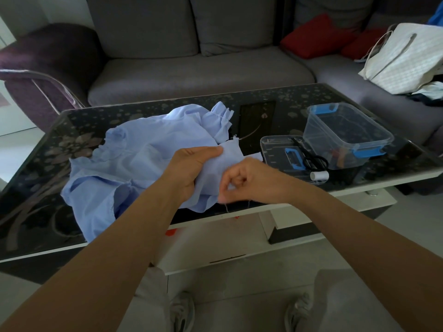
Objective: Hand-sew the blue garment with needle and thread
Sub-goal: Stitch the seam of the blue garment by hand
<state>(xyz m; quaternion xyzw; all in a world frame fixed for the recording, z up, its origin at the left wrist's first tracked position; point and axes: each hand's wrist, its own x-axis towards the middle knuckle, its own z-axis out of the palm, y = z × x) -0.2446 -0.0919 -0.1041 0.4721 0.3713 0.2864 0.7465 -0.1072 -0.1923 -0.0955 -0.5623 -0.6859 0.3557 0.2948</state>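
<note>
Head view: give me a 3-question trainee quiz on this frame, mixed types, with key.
1. True or false: the left hand grips the blue garment.
2. The scissors lie on: A) the sofa, B) the clear lid, C) the floor.
3. Fill in: the ___ hand pinches the fabric's near edge.
Key: 1 true; 2 B; 3 right hand.

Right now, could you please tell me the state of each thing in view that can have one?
blue garment: crumpled on the table, one edge lifted by both hands.
left hand: grips the lifted fabric.
right hand: fingers curled, pinching the fabric edge; needle not discernible.
clear box: upright, lid off.
lid: flat on the table beside the box.
scissors: closed, lying on the lid.
thread spool: on its side by the lid.
</note>
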